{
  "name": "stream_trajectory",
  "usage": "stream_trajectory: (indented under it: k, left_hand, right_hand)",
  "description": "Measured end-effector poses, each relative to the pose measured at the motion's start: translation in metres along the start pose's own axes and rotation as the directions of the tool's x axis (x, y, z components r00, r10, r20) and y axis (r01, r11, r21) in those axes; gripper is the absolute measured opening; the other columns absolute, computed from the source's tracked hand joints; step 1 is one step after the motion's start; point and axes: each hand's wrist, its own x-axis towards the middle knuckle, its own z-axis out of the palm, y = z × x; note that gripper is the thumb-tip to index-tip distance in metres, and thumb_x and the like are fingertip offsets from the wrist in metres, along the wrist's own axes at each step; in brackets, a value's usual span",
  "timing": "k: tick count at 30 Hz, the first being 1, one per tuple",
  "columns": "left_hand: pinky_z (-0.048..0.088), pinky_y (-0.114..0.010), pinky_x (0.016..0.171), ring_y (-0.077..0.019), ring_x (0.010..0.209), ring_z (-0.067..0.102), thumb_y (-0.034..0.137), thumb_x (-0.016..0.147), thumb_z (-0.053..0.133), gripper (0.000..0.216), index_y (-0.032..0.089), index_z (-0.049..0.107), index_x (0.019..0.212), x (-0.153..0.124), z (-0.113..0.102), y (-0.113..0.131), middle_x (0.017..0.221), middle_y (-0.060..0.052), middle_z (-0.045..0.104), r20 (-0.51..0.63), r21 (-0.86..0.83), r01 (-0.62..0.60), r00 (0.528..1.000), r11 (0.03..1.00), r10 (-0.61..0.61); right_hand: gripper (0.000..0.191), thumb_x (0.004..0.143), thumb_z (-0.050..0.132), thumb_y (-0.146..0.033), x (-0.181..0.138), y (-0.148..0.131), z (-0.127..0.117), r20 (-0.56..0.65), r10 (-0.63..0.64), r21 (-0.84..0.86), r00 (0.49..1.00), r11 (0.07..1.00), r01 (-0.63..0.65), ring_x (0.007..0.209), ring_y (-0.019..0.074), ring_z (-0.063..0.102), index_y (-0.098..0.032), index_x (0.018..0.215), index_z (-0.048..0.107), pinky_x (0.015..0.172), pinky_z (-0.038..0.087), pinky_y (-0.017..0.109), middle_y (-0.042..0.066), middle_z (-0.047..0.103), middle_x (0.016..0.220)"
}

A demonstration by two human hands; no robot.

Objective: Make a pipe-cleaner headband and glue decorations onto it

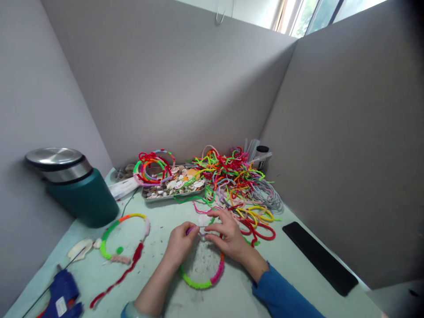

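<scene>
My left hand (180, 245) and my right hand (227, 236) meet over a ring wrapped in coloured pipe cleaner (203, 280) that lies on the pale green table (285, 260). The left fingers pinch a purple stretch at the ring's top. The right fingers pinch the same spot, beside a white shell (203, 219) that rests at their tips. The ring's near arc shows green, pink and orange. Both hands are closed on the ring.
A heap of loose pipe cleaners (232, 176) lies behind the hands, next to a metal tray of shells (172, 187) with finished rings (154, 168). Another wrapped ring (124, 234), a blue glue gun (62, 293), a teal lidded bin (76, 187) and a black strip (319, 258) surround them.
</scene>
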Motion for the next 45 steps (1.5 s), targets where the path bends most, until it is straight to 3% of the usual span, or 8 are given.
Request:
stream_trajectory:
  k: [6,15,21,27,35,38,45]
  left_hand:
    - [0.038,-0.024,0.059,-0.0157,0.063,0.053,0.040,0.076,0.051,0.030,0.014,0.063,0.070,0.001,0.002,-0.002,0.062,0.000,0.060,0.046,-0.042,-0.002,0.999,0.999,0.004]
    - [0.040,-0.025,0.054,-0.0167,0.057,0.055,0.038,0.073,0.050,0.028,0.017,0.067,0.078,-0.002,0.000,0.010,0.055,0.001,0.061,0.011,-0.151,0.084,0.997,0.985,-0.083]
    - [0.043,-0.026,0.067,-0.0182,0.073,0.059,0.030,0.075,0.048,0.021,0.016,0.064,0.078,-0.002,0.005,0.005,0.074,-0.003,0.067,0.041,-0.074,-0.031,0.999,0.997,0.034]
    - [0.040,-0.024,0.063,-0.0165,0.067,0.056,0.029,0.078,0.046,0.022,0.016,0.064,0.075,-0.008,0.003,0.016,0.068,-0.002,0.064,0.145,0.043,-0.096,0.986,0.994,0.089]
    - [0.037,-0.023,0.059,-0.0149,0.063,0.052,0.027,0.080,0.045,0.024,0.015,0.065,0.075,-0.014,0.002,0.024,0.067,-0.002,0.062,0.228,0.032,-0.198,0.956,0.980,0.186]
    - [0.035,-0.023,0.056,-0.0133,0.058,0.048,0.026,0.079,0.048,0.020,0.015,0.064,0.074,-0.015,0.003,0.025,0.062,0.000,0.058,0.214,0.086,-0.221,0.956,0.972,0.198]
    - [0.033,-0.021,0.054,-0.0120,0.054,0.045,0.027,0.077,0.054,0.017,0.018,0.062,0.090,-0.019,0.003,0.028,0.058,0.004,0.054,0.183,0.106,-0.246,0.957,0.964,0.224]
  right_hand:
    - [0.010,0.077,0.067,-0.029,0.000,-0.003,0.000,0.104,-0.022,-0.122,0.994,0.992,0.035,0.108,0.0267,0.046,-0.024,0.085,0.069,0.089,0.035,0.046,0.007,0.053,0.121]
    - [0.012,0.084,0.052,-0.019,0.001,-0.008,-0.002,-0.001,-0.009,-0.066,1.000,0.998,0.009,0.098,0.0228,0.050,-0.021,0.086,0.064,0.084,0.039,0.041,0.009,0.057,0.108]
    - [0.013,0.085,0.053,-0.021,0.001,-0.012,-0.003,0.005,-0.031,-0.008,0.999,0.999,0.031,0.088,0.0207,0.053,-0.021,0.088,0.066,0.078,0.041,0.037,0.008,0.062,0.096]
    - [0.016,0.087,0.053,-0.023,0.001,-0.010,0.001,-0.007,0.204,0.219,0.979,0.956,-0.197,0.073,0.0161,0.057,-0.019,0.081,0.067,0.068,0.044,0.028,0.005,0.064,0.076]
    - [0.014,0.075,0.060,-0.021,0.001,0.005,0.007,0.201,0.512,0.337,0.835,0.764,-0.550,0.058,0.0130,0.054,-0.015,0.067,0.069,0.054,0.039,0.021,0.001,0.062,0.060]
    - [0.014,0.073,0.059,-0.020,0.000,0.008,0.008,0.260,0.538,0.347,0.802,0.723,-0.598,0.054,0.0113,0.051,-0.014,0.064,0.068,0.051,0.036,0.020,-0.001,0.059,0.056]
    - [0.018,0.075,0.058,-0.023,-0.003,0.012,0.009,0.334,0.513,0.363,0.791,0.704,-0.610,0.050,0.0084,0.043,-0.013,0.062,0.065,0.047,0.029,0.018,-0.004,0.051,0.052]
